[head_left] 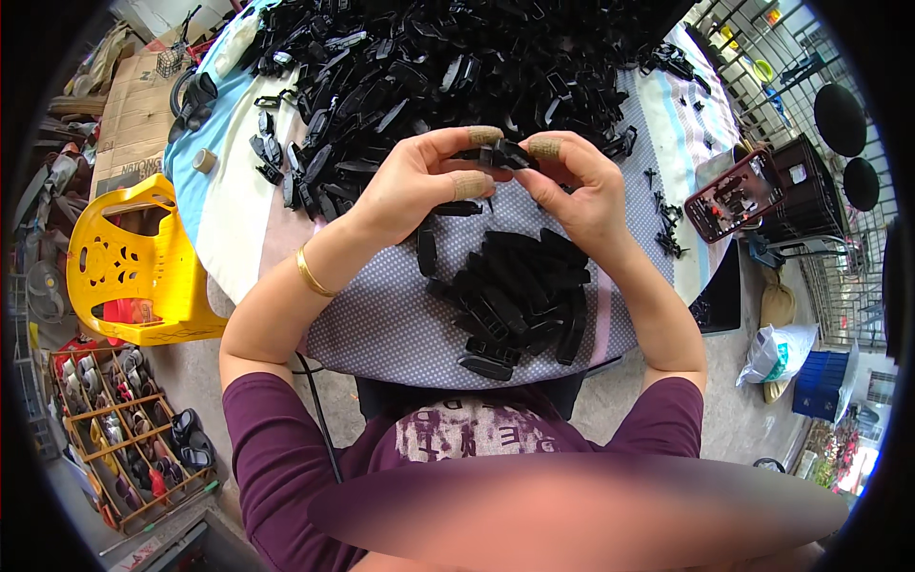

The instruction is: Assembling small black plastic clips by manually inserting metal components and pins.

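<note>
Between both hands, above the cloth-covered table [381,315], I hold a small black plastic part [505,154]. My left hand [419,176] pinches its left side between thumb and finger; tan tape wraps those fingertips. On its right side, my right hand [579,186] grips with thumb and a taped index finger. Just below the hands lies a loose pile of long black plastic pieces [519,286]. A far larger heap of black plastic parts [429,76] spreads across the back of the table. Whether the held part is one piece or two joined ones, I cannot tell.
A phone [734,195] stands tilted at the table's right edge, near small scattered black bits [669,224]. A roll of tape [204,160] sits at left. Beside the table are a yellow plastic chair [143,267], a shoe rack [129,429] and a blue crate [822,383].
</note>
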The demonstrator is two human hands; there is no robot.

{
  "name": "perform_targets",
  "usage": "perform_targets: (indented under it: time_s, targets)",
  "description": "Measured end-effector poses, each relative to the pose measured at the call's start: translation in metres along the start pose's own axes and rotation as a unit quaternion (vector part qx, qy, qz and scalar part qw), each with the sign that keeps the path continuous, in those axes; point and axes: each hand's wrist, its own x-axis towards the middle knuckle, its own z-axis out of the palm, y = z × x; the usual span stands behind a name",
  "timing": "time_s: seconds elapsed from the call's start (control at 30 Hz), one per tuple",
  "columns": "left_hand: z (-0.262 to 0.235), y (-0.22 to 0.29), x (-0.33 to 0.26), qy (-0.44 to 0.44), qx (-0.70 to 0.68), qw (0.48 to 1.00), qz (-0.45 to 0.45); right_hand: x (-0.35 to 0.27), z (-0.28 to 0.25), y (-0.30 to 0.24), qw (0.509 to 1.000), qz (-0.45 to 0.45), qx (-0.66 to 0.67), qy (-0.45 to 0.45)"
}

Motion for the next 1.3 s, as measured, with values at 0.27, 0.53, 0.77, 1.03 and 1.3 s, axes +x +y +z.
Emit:
perform_targets:
  time_s: [0.27, 0.53, 0.77, 1.03, 1.3]
  targets:
    - [0.004, -0.002, -0.005, 0.064, 0.189, 0.978, 0.056, -0.002, 0.002, -0.006, 0.999, -0.029, -0.034, -0.005]
    - [0.017, -0.005, -0.006, 0.067, 0.103, 0.99, 0.071, -0.004, 0.016, -0.011, 0.999, -0.002, -0.039, 0.025]
    - [0.008, 0.0, -0.009, 0.035, 0.266, 0.957, 0.107, -0.007, 0.008, -0.008, 0.987, 0.002, -0.126, -0.104]
    - [0.01, 0.009, -0.007, 0.026, 0.261, 0.961, 0.084, 0.0, 0.0, -0.004, 0.979, -0.066, -0.161, -0.107]
    - [0.042, 0.006, -0.03, -0.177, 0.519, 0.804, 0.23, 0.004, -0.041, 0.016, 0.927, 0.007, -0.297, -0.23]
